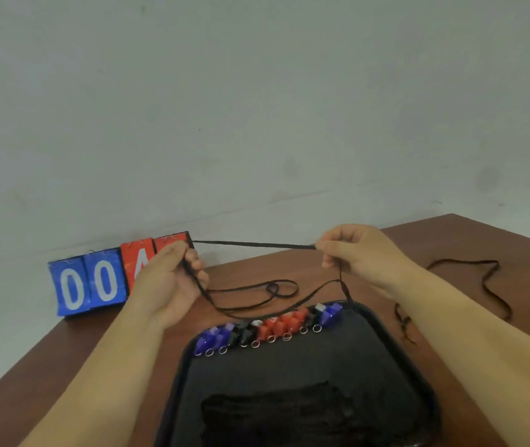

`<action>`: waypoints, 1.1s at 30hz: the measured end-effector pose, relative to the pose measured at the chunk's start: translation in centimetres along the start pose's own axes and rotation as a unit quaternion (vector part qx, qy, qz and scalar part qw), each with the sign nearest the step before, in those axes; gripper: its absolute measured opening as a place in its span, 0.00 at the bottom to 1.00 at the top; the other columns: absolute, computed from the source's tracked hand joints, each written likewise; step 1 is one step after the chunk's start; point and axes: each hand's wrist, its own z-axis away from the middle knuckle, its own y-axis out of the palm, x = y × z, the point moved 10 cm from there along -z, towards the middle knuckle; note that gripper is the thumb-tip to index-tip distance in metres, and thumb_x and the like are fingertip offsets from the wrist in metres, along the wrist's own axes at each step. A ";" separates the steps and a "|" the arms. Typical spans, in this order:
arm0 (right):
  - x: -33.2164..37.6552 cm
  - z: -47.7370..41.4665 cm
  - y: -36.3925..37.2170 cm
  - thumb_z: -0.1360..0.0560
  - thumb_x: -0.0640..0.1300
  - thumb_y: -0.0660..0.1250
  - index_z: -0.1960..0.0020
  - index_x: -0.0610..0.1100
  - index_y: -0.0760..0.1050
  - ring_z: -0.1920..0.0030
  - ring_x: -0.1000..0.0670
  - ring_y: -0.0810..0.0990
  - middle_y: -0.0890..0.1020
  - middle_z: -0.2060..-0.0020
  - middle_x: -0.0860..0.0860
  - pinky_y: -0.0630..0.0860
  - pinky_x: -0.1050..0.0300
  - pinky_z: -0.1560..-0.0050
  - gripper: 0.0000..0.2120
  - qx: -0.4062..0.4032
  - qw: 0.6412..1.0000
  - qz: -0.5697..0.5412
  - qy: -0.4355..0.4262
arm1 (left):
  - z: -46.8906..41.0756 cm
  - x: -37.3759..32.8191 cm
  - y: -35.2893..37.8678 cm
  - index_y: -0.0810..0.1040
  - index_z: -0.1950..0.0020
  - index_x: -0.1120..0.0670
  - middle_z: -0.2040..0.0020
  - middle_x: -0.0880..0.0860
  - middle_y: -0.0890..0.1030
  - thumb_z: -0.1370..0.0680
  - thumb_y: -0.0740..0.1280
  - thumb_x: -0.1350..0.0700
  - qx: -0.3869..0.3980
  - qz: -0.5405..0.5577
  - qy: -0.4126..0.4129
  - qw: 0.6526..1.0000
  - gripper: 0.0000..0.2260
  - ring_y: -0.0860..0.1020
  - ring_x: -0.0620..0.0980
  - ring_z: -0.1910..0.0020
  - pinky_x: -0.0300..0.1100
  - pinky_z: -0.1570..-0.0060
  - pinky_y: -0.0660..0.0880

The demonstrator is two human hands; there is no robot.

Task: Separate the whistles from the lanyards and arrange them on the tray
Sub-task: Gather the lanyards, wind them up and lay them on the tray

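**Scoreboard on a brown table, against a pale wall**

A brown wooden table fills the lower part of the view, and its far right corner shows at the right. A flip scoreboard stands on the table at the back left, right up against the wall. It has two blue cards, each with a white 0, then a red card with a white 4. A second red card follows, and its figure cannot be read. The wall is plain and pale grey-green, with faint scuffs and a few small dark specks.
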 end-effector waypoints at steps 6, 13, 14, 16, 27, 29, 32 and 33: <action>-1.3 -2.0 4.1 0.24 0.38 0.73 0.57 0.44 0.84 0.64 0.53 0.82 0.84 0.67 0.48 0.80 0.62 0.57 0.04 0.035 0.998 0.049 -0.001 | -0.8 0.3 -10.8 0.68 0.60 0.51 0.69 0.45 0.67 0.14 0.58 0.53 -0.106 0.097 -0.021 0.989 0.14 0.68 0.42 0.73 0.35 0.69 0.69; -5.8 -1.3 3.9 0.24 0.35 0.73 0.57 0.44 0.83 0.57 0.50 0.85 0.87 0.59 0.42 0.81 0.53 0.48 0.05 0.065 0.992 0.100 0.029 | -0.6 3.6 -16.0 0.70 0.56 0.50 0.67 0.46 0.70 0.14 0.58 0.53 -0.146 0.061 -0.062 0.985 0.11 0.69 0.42 0.70 0.37 0.62 0.68; -5.9 -1.3 3.5 0.25 0.38 0.75 0.56 0.45 0.84 0.59 0.51 0.85 0.87 0.59 0.43 0.82 0.55 0.50 0.04 0.059 0.989 0.135 0.025 | -0.6 3.5 -16.4 0.72 0.55 0.50 0.66 0.46 0.72 0.14 0.59 0.53 -0.146 0.053 -0.059 0.986 0.09 0.71 0.41 0.69 0.36 0.62 0.71; -6.0 -1.6 2.4 0.26 0.41 0.76 0.56 0.48 0.85 0.59 0.50 0.85 0.87 0.58 0.45 0.81 0.53 0.50 0.03 0.038 0.986 0.162 0.019 | -0.6 2.9 -16.9 0.76 0.50 0.50 0.63 0.47 0.76 0.16 0.64 0.54 -0.147 0.047 -0.050 0.987 0.05 0.75 0.42 0.65 0.37 0.62 0.76; -7.3 -1.9 1.9 0.26 0.37 0.76 0.56 0.45 0.85 0.60 0.48 0.86 0.88 0.62 0.44 0.84 0.47 0.47 0.05 0.010 0.995 0.090 0.039 | 0.2 1.9 -17.9 0.81 0.36 0.52 0.42 0.51 0.85 0.18 0.68 0.62 -0.204 -0.035 -0.016 0.978 0.12 0.82 0.46 0.47 0.45 0.44 0.77; -7.3 -1.9 1.6 0.26 0.37 0.76 0.56 0.46 0.85 0.58 0.46 0.87 0.88 0.61 0.45 0.83 0.45 0.44 0.05 0.003 0.994 0.101 0.042 | 0.2 1.5 -18.4 0.81 0.35 0.53 0.41 0.52 0.85 0.19 0.69 0.61 -0.216 -0.105 0.003 0.971 0.13 0.83 0.48 0.44 0.46 0.44 0.78; -7.4 -1.9 1.5 0.29 0.35 0.77 0.59 0.49 0.86 0.54 0.41 0.88 0.88 0.60 0.44 0.83 0.41 0.42 0.09 0.004 0.993 0.108 0.043 | 0.7 0.0 -18.3 0.82 0.36 0.54 0.44 0.53 0.86 0.19 0.70 0.61 -0.237 -0.255 0.057 0.936 0.12 0.84 0.50 0.43 0.48 0.41 0.79; -7.4 -2.0 1.4 0.30 0.34 0.78 0.59 0.50 0.85 0.55 0.41 0.88 0.88 0.60 0.44 0.83 0.42 0.43 0.10 0.001 0.993 0.111 0.039 | 0.8 -0.3 -18.2 0.82 0.37 0.54 0.46 0.53 0.86 0.19 0.70 0.60 -0.242 -0.291 0.070 0.923 0.11 0.85 0.50 0.45 0.49 0.40 0.79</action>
